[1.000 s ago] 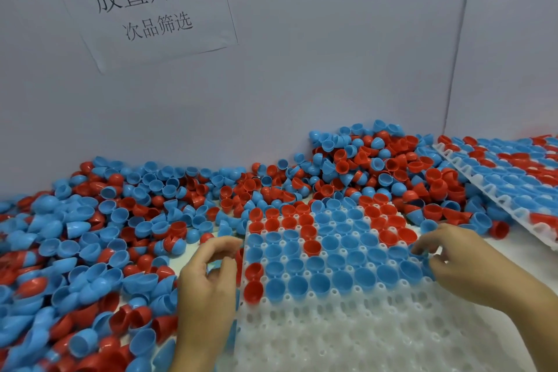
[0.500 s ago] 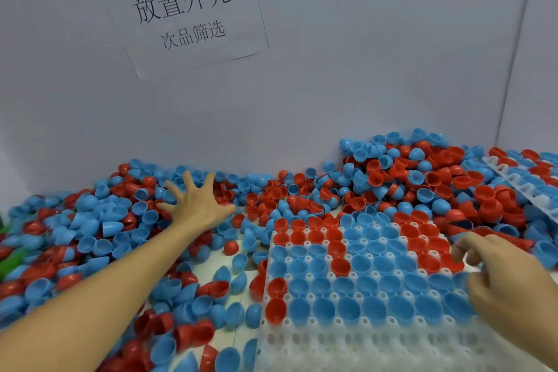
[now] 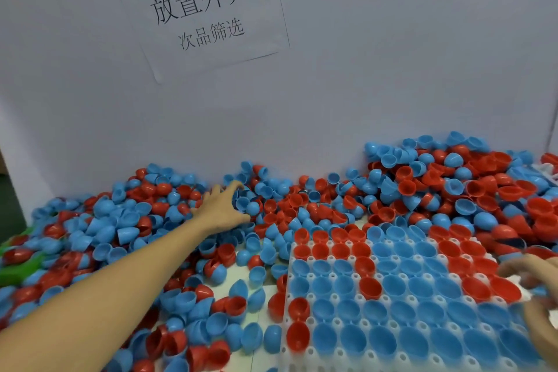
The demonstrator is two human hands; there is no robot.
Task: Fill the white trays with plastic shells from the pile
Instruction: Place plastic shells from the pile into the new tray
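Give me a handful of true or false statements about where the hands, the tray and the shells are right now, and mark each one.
1. The left hand reaches into the pile of shells near the back wall. True.
2. The white tray holds only blue shells. False: it holds both red and blue.
3. The right hand is at the tray's right edge. True.
4. A paper sign lies flat on the table. False: it hangs on the wall.
5. Every pocket of the tray is filled. False: the near pockets are bare.
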